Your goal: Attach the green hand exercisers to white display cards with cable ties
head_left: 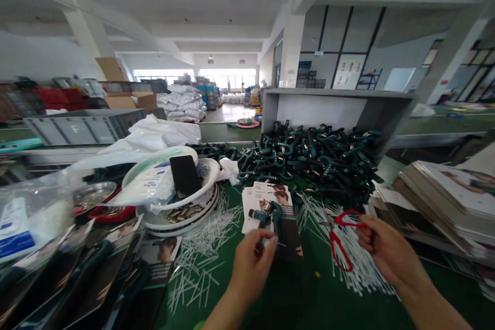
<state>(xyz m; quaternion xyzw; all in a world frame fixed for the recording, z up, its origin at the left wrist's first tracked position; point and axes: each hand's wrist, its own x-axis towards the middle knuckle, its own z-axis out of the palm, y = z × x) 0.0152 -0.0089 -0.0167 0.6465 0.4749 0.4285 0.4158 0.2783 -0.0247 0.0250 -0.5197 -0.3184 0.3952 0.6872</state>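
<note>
My left hand (253, 260) is closed in a pinch at the lower end of a dark green pipe cutter (275, 212); a small whitish bit shows between the fingertips, too small to name. The cutter lies on a printed card (288, 240), on top of a short stack of cards. My right hand (386, 247) grips one loop of red-handled scissors (342, 255), whose blades point left. Beneath the scissors, white cable ties (359, 273) lie in a bundle on the green table (301, 299).
Many pipe cutters (309, 160) spill from a grey bin (336, 94). Cut tie pieces (197, 263) lie left of the cards. Further left are a phone (184, 176) on a white bowl, metal parts (180, 214) and carded cutters (88, 268). Stacked cards (444, 201) stand at right.
</note>
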